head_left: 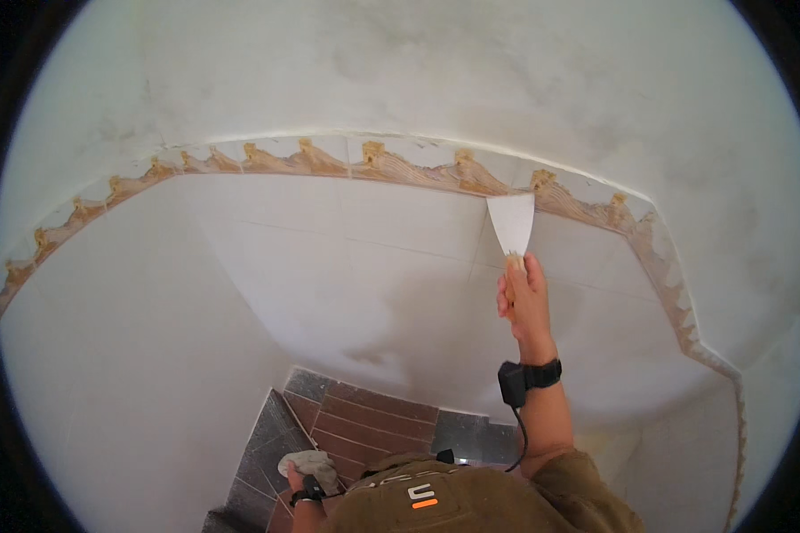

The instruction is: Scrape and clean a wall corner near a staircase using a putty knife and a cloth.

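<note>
- Right hand (526, 302) is raised against the tiled wall, its grip clamped round the wooden handle of a putty knife (513, 224); the fingers wrap the handle fully, and a black band with a small black device sits on the wrist below.
- Putty knife stands nearly upright, its wide pale blade fanned out above the hand, the top edge meeting the wall just under the decorative border (391, 164).
- That border is a strip of tiles with an orange-brown wave pattern, running across the wall between the white tiles (329, 258) below and the plain plastered wall (436, 71) above.
- Left hand (300, 480) hangs low near the person's body, well apart from the right, its grip closed on a crumpled pale cloth (316, 464); a dark band is on that wrist too.
- Below the left hand lie steps (373, 417) faced in reddish-brown tiles with dark grey edging.
- Olive-brown clothing on the person's shoulders fills the lower edge of the view.
</note>
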The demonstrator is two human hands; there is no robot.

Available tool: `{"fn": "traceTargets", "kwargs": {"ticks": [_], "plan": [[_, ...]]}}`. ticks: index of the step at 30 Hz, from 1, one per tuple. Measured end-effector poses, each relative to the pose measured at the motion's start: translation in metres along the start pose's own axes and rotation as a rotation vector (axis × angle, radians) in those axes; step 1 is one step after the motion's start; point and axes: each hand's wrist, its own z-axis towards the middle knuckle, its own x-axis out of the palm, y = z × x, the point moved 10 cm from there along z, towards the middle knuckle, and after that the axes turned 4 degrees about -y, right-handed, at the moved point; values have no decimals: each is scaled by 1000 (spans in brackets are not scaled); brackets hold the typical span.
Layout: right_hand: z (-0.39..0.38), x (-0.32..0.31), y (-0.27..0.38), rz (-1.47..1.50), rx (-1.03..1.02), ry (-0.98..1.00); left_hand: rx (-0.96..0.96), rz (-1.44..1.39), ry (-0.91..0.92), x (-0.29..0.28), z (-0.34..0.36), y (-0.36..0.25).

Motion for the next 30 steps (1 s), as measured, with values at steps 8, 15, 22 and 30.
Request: {"fn": "traceTargets", "kwargs": {"ticks": [8,15,22,30], "plan": [[16,39,-2,-29,-78,-59,17,-20,-52,-87,52,9],[-4,42,-36,167,-31,-195,-57,18,16,-80,44,-13],[1,63,-16,135,-28,-179,-23,85,35,-118,89,-36],[-13,70,-59,232,119,-311,115,168,112,-160,129,-86]]}}
